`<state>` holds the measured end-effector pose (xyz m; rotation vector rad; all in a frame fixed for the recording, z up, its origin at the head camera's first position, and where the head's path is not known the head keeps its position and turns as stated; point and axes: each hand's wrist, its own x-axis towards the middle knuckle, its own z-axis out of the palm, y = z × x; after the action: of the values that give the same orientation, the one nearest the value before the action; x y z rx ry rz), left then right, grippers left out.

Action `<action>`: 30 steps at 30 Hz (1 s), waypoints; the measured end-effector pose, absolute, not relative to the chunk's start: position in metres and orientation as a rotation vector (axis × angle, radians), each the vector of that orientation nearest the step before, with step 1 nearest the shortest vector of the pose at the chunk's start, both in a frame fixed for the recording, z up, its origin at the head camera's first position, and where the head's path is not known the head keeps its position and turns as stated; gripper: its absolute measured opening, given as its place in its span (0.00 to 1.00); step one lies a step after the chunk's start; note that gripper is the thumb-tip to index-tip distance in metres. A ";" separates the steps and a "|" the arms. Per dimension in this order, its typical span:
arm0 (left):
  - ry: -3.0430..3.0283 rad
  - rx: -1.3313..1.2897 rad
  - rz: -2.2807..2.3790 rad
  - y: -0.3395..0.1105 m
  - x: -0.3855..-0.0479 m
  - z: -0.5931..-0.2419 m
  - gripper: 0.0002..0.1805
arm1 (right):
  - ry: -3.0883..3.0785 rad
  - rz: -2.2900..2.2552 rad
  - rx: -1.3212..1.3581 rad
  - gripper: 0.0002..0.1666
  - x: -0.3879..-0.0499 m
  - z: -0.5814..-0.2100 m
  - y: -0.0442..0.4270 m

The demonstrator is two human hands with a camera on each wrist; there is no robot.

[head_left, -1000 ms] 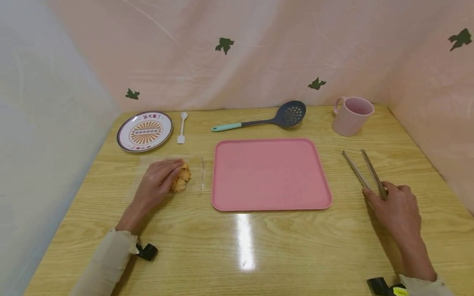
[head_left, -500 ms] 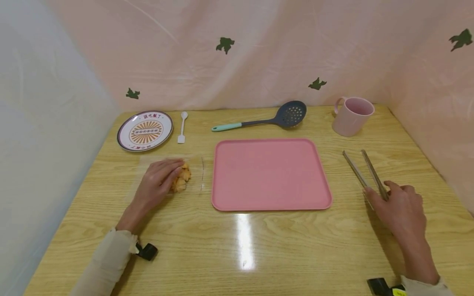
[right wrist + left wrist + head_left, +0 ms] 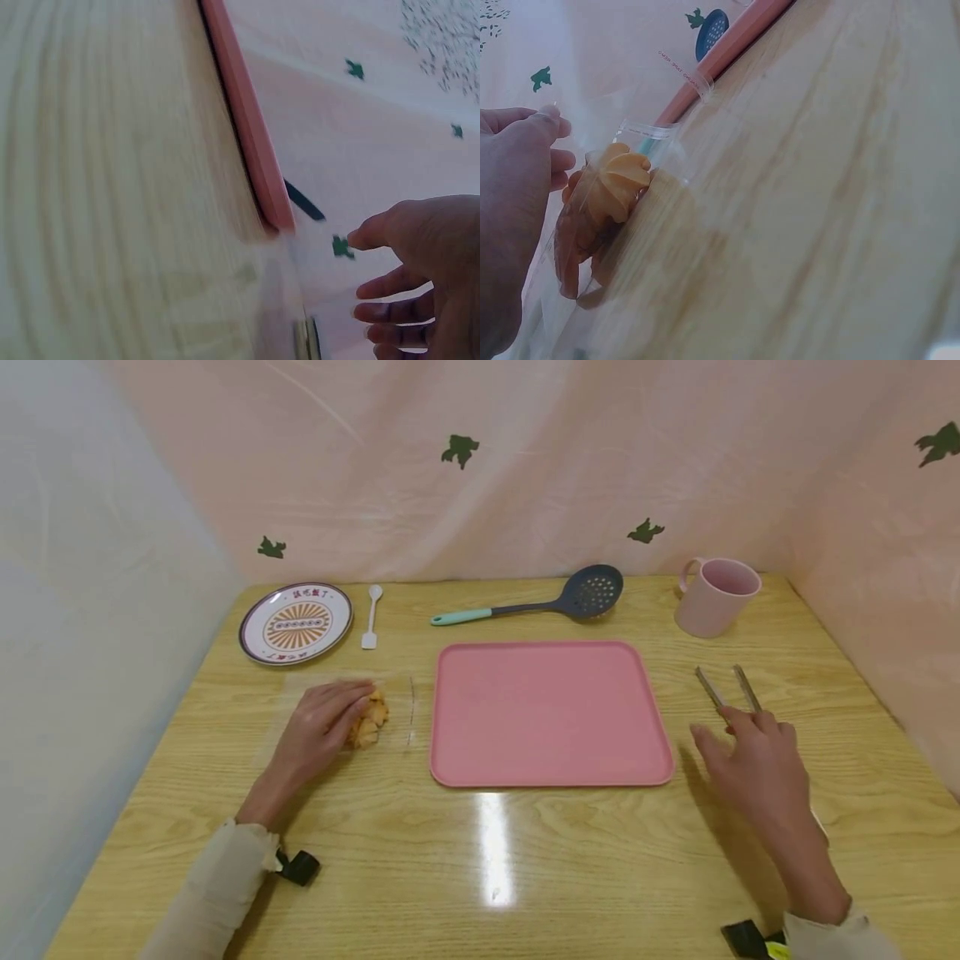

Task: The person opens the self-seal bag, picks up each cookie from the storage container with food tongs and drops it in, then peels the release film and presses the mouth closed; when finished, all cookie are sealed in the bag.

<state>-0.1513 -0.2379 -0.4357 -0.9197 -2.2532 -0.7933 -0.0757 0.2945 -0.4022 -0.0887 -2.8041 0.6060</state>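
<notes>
In the head view my left hand [image 3: 321, 727] lies over a clear plastic bag of golden cookies [image 3: 369, 725]. The left wrist view has thumb and fingertips together at the bag's film, beside a ridged cookie [image 3: 611, 184]; some fingers are hidden. My right hand [image 3: 757, 768] hovers above the metal tongs [image 3: 711, 687], its thumb apart from the loosely bent fingers. Nothing is between thumb and fingers in the right wrist view, where a piece of the tongs [image 3: 304, 339] shows below. The hand covers the middle of the tongs in the head view.
Between the hands lies a pink tray [image 3: 551, 714]. Along the back are a patterned plate [image 3: 297, 623], a small white spoon [image 3: 372, 617], a slotted skimmer [image 3: 588, 592] with a mint handle, and a pink mug [image 3: 708, 602]. Pink cloth [image 3: 525, 510] hangs behind the table.
My right hand has let go of the tongs and moved left and slightly forward over them. The tongs stay where they were. My left hand keeps its place on the bag.
</notes>
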 end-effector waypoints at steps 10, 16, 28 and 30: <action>-2.253 -0.922 -0.797 -0.237 -0.151 -0.437 0.20 | -2.582 0.612 0.401 0.18 -0.093 -0.405 0.229; -2.264 -0.905 -0.801 -0.238 -0.150 -0.437 0.20 | -2.647 0.770 0.583 0.14 -0.103 -0.407 0.184; -2.307 -0.874 -0.800 -0.237 -0.149 -0.437 0.19 | -2.682 0.992 0.872 0.12 -0.113 -0.410 0.110; -2.306 -0.874 -0.799 -0.236 -0.149 -0.436 0.19 | -2.685 1.008 0.901 0.12 -0.115 -0.411 0.100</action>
<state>-0.1488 -0.2364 -0.4364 -0.8741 -2.3057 -0.7991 -0.1154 0.1002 -0.4114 0.9012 -2.6852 1.0081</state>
